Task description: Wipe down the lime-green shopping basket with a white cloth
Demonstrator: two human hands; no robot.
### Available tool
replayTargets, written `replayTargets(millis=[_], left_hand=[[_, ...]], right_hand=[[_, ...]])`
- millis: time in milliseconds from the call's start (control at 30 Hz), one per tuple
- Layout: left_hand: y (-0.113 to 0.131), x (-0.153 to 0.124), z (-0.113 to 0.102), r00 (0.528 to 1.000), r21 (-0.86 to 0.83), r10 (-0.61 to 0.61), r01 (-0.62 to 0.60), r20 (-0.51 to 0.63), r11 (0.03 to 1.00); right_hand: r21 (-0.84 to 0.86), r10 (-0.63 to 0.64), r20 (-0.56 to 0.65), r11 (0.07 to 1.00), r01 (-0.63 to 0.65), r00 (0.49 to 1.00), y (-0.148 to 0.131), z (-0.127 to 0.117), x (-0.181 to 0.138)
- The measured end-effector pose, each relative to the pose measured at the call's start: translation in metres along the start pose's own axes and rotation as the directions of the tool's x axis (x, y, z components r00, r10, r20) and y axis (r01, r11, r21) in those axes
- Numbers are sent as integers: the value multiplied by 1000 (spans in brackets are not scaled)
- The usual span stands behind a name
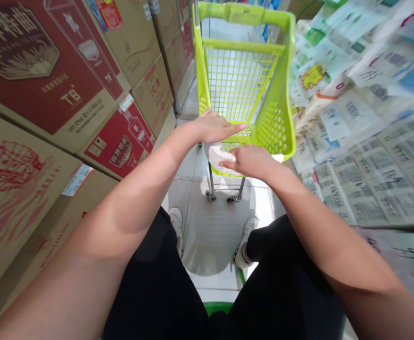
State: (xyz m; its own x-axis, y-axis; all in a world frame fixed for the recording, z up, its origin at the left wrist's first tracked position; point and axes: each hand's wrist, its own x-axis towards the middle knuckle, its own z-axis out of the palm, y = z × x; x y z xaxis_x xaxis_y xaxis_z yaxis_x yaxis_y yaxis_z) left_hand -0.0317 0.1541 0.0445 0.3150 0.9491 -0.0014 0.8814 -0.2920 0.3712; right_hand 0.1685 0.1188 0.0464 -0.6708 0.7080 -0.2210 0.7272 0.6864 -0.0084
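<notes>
A lime-green plastic shopping cart (292, 85) stands in front of me on thin metal legs with casters. My left hand (216, 128) hovers over the cart's near end, palm down and fingers stretched out, with nothing visible in it. Just below it, my right hand (249, 159) has its fingers closed around a crumpled white cloth or tissue (217, 157) at the cart's near rim. Part of that white piece is hidden under my hands, and I cannot tell whether it touches the rim.
Stacked cardboard cartons (19, 61) line the left side. On the right are piles of plastic-wrapped packs (349, 118) with handwritten price tags. My shoes (244, 243) stand on the tiled floor (207, 236), and a green seat edge (217, 308) shows between my legs.
</notes>
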Motion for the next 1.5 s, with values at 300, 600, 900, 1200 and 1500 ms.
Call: replayTargets(millis=[300, 600, 900, 1200, 1500], left_hand=[[6, -22, -16, 998, -64, -27, 31, 62, 997], [18, -20, -5, 997, -87, 40, -34, 69, 996], [-11, -25, -8, 997, -84, -60, 57, -40, 995], [27, -29, -6, 999, -164, 8, 0, 52, 987], [6, -29, -7, 994, -68, -110, 108, -25, 992]], right_hand=[[-136, 19, -79, 990, -29, 997, 42, 7, -14], [-19, -5, -131, 1000, 2, 991, -27, 7, 3], [-157, 40, -97, 986, -55, 994, 35, 8, -20], [-73, 27, -150, 997, -38, 988, -23, 12, -4], [-18, 20, -44, 1000, -21, 999, 3, 2, -19]])
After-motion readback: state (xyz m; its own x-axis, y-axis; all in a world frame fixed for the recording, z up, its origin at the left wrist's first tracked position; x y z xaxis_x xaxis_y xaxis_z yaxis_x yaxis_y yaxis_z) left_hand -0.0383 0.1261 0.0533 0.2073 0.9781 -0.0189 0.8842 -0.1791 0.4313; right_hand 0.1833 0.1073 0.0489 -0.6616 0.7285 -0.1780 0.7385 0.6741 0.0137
